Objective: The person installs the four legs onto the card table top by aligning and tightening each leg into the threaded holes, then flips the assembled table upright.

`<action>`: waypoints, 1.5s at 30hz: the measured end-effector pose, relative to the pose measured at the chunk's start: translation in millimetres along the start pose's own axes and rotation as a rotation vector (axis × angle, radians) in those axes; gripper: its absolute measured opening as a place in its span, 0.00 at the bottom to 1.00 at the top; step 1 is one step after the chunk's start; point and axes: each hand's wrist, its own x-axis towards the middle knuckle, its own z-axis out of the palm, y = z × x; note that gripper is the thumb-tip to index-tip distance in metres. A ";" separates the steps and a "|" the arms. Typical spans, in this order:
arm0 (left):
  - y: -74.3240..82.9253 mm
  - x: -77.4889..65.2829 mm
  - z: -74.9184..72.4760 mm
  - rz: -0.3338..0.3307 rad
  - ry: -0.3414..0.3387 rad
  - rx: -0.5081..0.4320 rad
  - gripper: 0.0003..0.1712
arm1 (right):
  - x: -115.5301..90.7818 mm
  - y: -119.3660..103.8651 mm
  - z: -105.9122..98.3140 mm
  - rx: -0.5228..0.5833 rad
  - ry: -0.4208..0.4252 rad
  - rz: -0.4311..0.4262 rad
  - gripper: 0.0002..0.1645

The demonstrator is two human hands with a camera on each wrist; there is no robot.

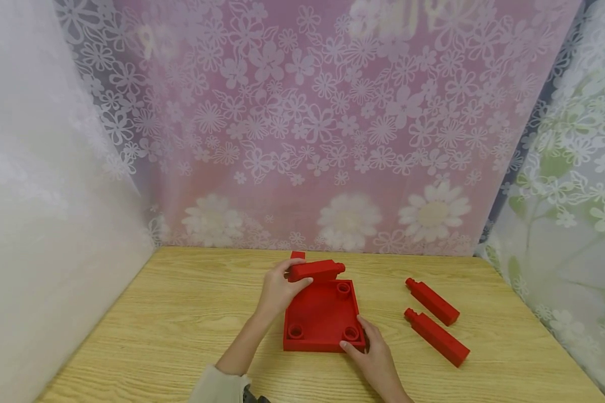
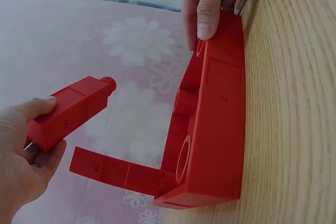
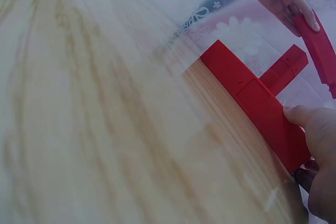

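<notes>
My left hand (image 1: 277, 290) grips a red table leg (image 1: 316, 271), square with a threaded knob at one end, held in the air above the far side of a red square tabletop (image 1: 320, 313). The tabletop lies with its rimmed underside up, and round sockets show at three corners. A second red leg (image 2: 115, 174) stands upright at the far left corner, mostly hidden behind the held one in the head view. At the near right corner my right hand (image 1: 378, 355) holds the tabletop's edge, thumb on the front rim and fingers along the right side.
Two more red legs lie on the wooden table (image 1: 181, 313) to the right, a farther leg (image 1: 433, 302) and a nearer leg (image 1: 437, 337), with knobs pointing away to the left. A flowered curtain (image 1: 322, 140) hangs behind the table, with pale sheets at both sides.
</notes>
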 end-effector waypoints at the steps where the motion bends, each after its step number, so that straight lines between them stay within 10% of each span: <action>1: -0.1 0.9 1.3 0.004 0.000 0.014 0.22 | 0.2 0.2 0.2 -0.001 0.001 -0.001 0.47; 36: 3.2 46.2 38.7 0.018 -0.011 0.152 0.26 | 0.4 -1.7 -0.5 -0.002 0.002 0.000 0.47; 45: 3.8 54.9 48.4 0.113 -0.015 0.170 0.24 | 0.4 -1.1 -0.9 0.002 0.005 0.000 0.47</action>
